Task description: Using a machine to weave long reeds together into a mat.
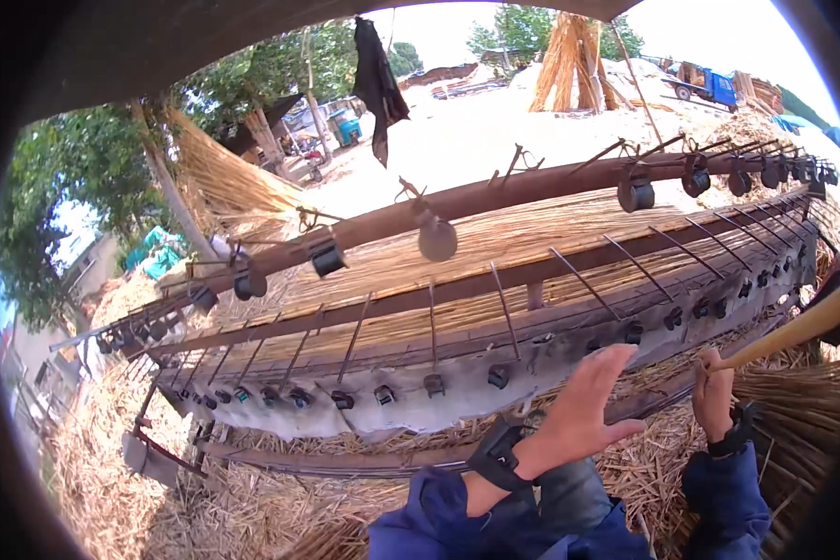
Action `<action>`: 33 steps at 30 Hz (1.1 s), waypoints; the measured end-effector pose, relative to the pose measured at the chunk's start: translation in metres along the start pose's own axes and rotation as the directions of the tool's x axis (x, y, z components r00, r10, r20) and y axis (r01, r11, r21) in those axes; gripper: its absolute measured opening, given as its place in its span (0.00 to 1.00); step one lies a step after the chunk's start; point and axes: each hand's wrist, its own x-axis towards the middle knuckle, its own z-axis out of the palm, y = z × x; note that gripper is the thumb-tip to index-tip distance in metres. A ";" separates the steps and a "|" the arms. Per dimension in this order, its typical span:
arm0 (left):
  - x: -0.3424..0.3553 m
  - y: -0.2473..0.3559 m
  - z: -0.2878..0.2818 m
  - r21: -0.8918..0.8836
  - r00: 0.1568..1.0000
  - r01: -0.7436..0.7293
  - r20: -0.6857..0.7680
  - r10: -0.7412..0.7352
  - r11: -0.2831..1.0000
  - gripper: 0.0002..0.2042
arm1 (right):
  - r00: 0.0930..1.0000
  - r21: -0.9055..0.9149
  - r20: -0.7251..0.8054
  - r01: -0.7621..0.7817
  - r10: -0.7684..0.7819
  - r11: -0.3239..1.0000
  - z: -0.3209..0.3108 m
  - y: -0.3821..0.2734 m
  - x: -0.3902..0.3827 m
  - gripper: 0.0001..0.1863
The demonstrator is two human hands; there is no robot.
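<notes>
My left hand (581, 403) is raised in front of the weaving frame (476, 411), its fingers stretched out and the thumb apart, holding nothing. My right hand (712, 399) is closed at the narrow end of a tan reed stalk (789, 331), which runs up to the right edge. Many reeds (392, 317) lie lengthwise in the frame behind a row of thin metal rods (583, 283). Along the rusty upper bar (495, 193) hang dark round spools (636, 189) and a paler one (437, 238). Smaller dark spools (498, 376) line the frame's grey front.
A thick reed bundle (803, 439) stands at my right. Loose straw (261, 509) covers the ground below the frame. Beyond it are leaning reeds (229, 168), an upright reed stack (569, 65), a blue truck (705, 86) and a hanging black cloth (378, 89).
</notes>
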 end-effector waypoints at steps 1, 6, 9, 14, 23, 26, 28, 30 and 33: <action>0.005 0.010 -0.006 -0.020 0.994 -0.060 -0.092 0.058 0.998 0.34 | 0.995 0.065 0.063 0.079 -0.083 0.995 0.026 -0.026 0.014 0.05; -0.020 -0.014 -0.084 -0.719 0.897 -0.013 -0.315 -0.309 0.695 0.09 | 0.918 0.500 0.355 -0.030 -0.174 0.865 0.112 -0.139 0.010 0.07; -0.082 -0.033 -0.137 -0.539 0.683 -0.124 -0.655 -0.323 0.833 0.09 | 0.741 0.562 0.570 -0.035 -0.356 0.827 0.132 -0.177 -0.012 0.10; -0.195 -0.047 -0.203 -0.491 0.168 -0.291 -0.871 -0.461 0.821 0.10 | 0.601 0.685 0.525 0.122 -0.603 0.719 0.152 -0.183 -0.049 0.12; -0.280 -0.096 -0.153 -0.700 -0.117 -0.219 -0.673 -0.731 0.680 0.10 | 0.669 0.357 0.529 0.383 -0.522 0.852 0.134 -0.113 -0.044 0.12; -0.262 -0.095 -0.118 -0.807 -0.059 -0.218 -0.550 -0.833 0.549 0.11 | 0.699 0.255 0.519 0.423 -0.492 0.870 0.130 -0.110 -0.038 0.12; -0.242 -0.088 -0.082 -0.919 0.122 -0.100 -0.392 -0.912 0.381 0.10 | 0.723 0.236 0.495 0.422 -0.482 0.875 0.132 -0.115 -0.039 0.12; -0.237 -0.086 -0.063 -0.959 0.232 0.012 -0.274 -0.933 0.284 0.09 | 0.654 0.256 0.524 0.489 -0.545 0.833 0.132 -0.117 -0.042 0.12; -0.251 -0.097 -0.058 -0.930 0.352 -0.123 -0.368 -0.861 0.347 0.09 | 0.714 0.175 0.459 0.511 -0.529 0.842 0.120 -0.095 -0.037 0.11</action>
